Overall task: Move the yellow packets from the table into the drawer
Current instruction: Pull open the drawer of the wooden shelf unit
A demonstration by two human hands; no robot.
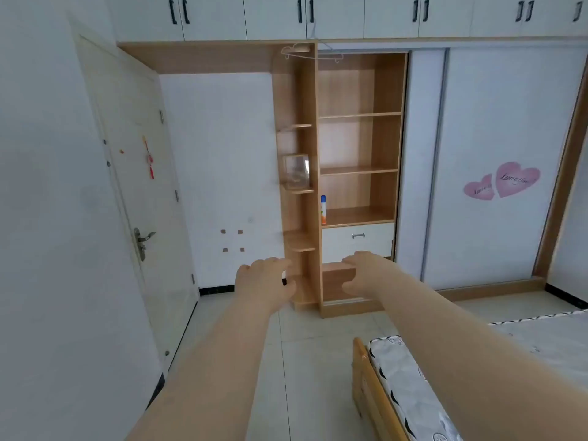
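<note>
The left hand (pixel 264 281) and right hand (pixel 362 275) reach forward empty, fingers relaxed. The drawer (pixel 358 246) sits closed just beyond the right hand. No yellow packets or surface are in view, so the next step is probably locating them.

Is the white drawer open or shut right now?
Shut. The drawer front sits flush below the shelf, no gap showing; the left hand and right hand are off its handle.

Drawer (pixel 346 246) partly hidden behind right hand (pixel 366 272)
</note>
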